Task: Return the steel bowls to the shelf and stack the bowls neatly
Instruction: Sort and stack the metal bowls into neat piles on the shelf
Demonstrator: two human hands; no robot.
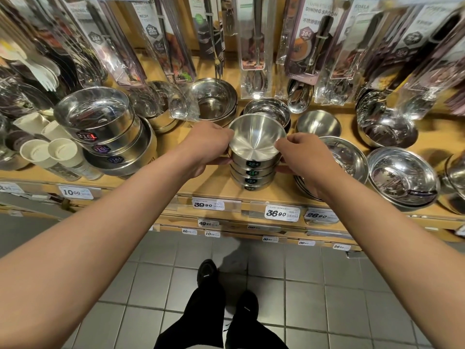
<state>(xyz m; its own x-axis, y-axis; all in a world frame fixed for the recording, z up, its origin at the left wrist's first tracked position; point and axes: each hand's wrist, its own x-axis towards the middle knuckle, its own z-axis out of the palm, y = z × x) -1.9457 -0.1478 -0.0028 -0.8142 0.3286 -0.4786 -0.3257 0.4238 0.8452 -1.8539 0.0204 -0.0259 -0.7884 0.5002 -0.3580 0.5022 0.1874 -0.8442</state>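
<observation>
Standing before a wooden shop shelf (pixel 216 190), a person is looking down at both bare arms reaching forward. At far left, pale lidded cups (pixel 50 152) are lying beside a tall stack of wide steel pans (pixel 105 137). Moving right, the left hand (pixel 206 144) is gripping the left side of a stack of small steel bowls (pixel 254 167), fingers curled round its wall. That stack, four or so nested bowls with dark stickers facing outward, is sitting near the shelf's front edge. The right hand (pixel 299 157) is pinching the top bowl's right rim, thumb lower on the stack; holding both sides is probably steadying and squaring it. Farther right, shallow steel plates (pixel 349 159) and larger mirrored bowls (pixel 402 177) are resting. Packaged spoons (pixel 312 46) are hanging above.
</observation>
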